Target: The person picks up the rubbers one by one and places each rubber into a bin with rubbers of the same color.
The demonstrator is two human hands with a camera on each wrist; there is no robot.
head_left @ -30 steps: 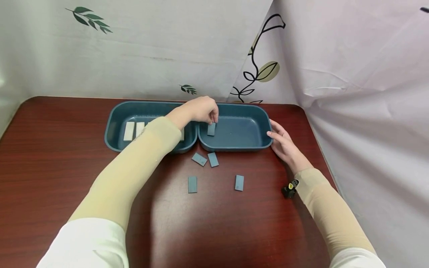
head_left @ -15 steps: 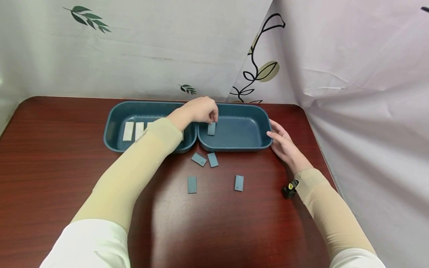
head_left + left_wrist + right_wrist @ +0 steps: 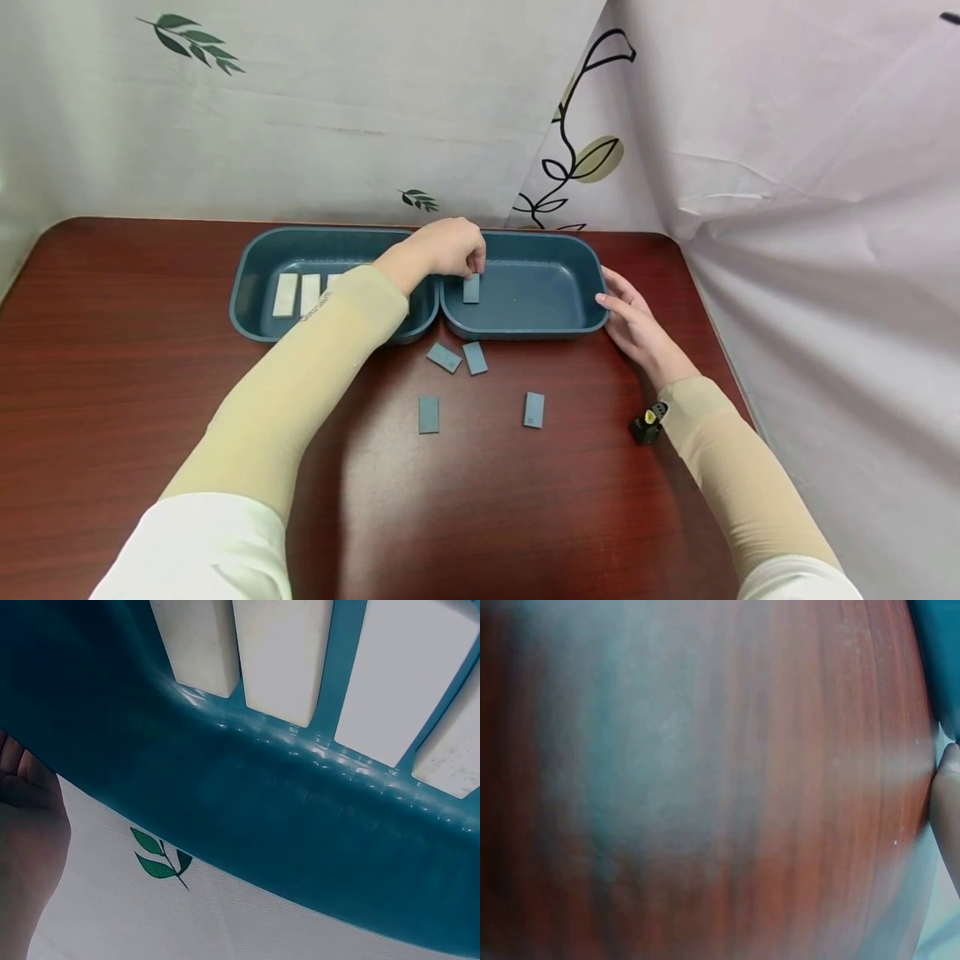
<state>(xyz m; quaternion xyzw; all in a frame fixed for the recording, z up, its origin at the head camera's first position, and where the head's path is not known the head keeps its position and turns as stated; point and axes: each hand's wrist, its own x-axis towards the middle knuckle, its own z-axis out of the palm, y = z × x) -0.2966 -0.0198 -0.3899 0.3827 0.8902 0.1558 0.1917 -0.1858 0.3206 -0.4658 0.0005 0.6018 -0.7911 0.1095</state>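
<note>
In the head view my left hand point(image 3: 447, 247) reaches over into the left end of the right blue tray point(image 3: 525, 333). Its fingertips pinch the upper end of a small grey-blue rectangular tile point(image 3: 471, 290), low over or on the tray floor; which one cannot be told. My right hand point(image 3: 634, 323) holds that tray's right end, thumb at the rim and fingers along the outer wall. Several similar tiles lie on the table, among them an angled tile point(image 3: 444, 357), a tile point(image 3: 475, 357) beside it, and nearer ones at left point(image 3: 428, 414) and right point(image 3: 533, 410).
A second blue tray point(image 3: 258, 329) stands against the first on its left, holding several white blocks point(image 3: 289, 660) in a row, partly hidden by my left arm. A small black device point(image 3: 645, 427) sits by my right wrist. White curtains border the reddish-brown table point(image 3: 487, 517).
Both hands keep their places, left at the tile and right at the tray end. The whole scene has shifted very slightly left in the view.
</note>
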